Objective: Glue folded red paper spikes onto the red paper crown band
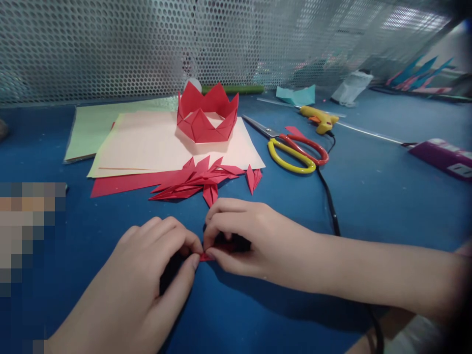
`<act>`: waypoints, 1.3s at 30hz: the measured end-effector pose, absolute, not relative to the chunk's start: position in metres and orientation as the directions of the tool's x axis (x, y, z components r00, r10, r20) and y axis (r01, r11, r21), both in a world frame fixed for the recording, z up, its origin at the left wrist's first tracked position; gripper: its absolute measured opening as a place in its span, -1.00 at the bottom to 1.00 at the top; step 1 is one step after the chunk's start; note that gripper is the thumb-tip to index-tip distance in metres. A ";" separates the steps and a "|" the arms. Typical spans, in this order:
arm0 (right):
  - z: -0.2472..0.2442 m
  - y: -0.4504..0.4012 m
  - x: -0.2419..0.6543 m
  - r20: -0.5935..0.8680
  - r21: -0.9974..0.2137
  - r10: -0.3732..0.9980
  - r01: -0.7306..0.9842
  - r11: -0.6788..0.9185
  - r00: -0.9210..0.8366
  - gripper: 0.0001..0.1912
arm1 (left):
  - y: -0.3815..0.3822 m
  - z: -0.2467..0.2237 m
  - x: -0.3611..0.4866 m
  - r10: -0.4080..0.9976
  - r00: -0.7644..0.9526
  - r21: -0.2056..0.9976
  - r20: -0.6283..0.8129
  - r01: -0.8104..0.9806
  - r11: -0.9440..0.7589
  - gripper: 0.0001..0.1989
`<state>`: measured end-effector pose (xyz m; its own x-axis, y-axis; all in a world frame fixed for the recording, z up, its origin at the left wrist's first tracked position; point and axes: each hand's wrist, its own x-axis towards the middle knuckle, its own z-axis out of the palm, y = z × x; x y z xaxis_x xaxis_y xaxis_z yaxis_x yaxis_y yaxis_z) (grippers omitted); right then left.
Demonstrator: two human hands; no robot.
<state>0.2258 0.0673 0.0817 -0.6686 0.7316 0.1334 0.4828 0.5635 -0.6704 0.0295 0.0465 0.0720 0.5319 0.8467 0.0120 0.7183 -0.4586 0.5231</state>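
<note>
Between my two hands, low over the blue table, is a small piece of folded red paper (207,257), mostly hidden by the fingers. My left hand (158,265) pinches its left end between thumb and forefinger. My right hand (243,236) is closed on the same piece from the right, fingertips almost meeting the left ones. Just beyond the hands lies a pile of pointed folded red paper pieces (197,179), with one smaller folded piece (253,179) to its right. Behind them a red paper ring with pointed tips (206,123) stands on pale paper sheets.
Pale sheets (136,142) lie over green paper (92,128). Scissors (295,150) with yellow and red handles rest at the right, near a yellow glue gun (319,119) and black cord (328,201). A purple box (442,156) sits far right. A perforated metal panel (129,49) borders the back.
</note>
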 end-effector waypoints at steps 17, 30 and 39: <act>0.080 0.067 0.228 0.182 -0.574 0.688 0.492 0.654 -0.703 -0.90 | 0.050 0.072 0.036 0.841 0.534 0.374 0.086 0.765 -0.524 -0.80; 0.084 0.061 0.228 0.119 -0.493 0.681 0.552 0.672 -0.722 -0.84 | 0.049 0.068 0.031 0.720 0.672 0.132 0.174 0.708 -0.693 -0.65; 0.083 0.055 0.228 0.226 -0.161 0.514 0.489 0.857 -0.827 -0.74 | 0.052 0.066 0.026 0.468 0.827 -0.164 0.312 0.532 -0.831 -0.66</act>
<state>0.2284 0.0547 0.0833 -0.8272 0.5143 0.2264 0.4889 0.8573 -0.1610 0.0261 0.0516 0.0659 0.8269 0.4680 0.3118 0.5320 -0.8306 -0.1643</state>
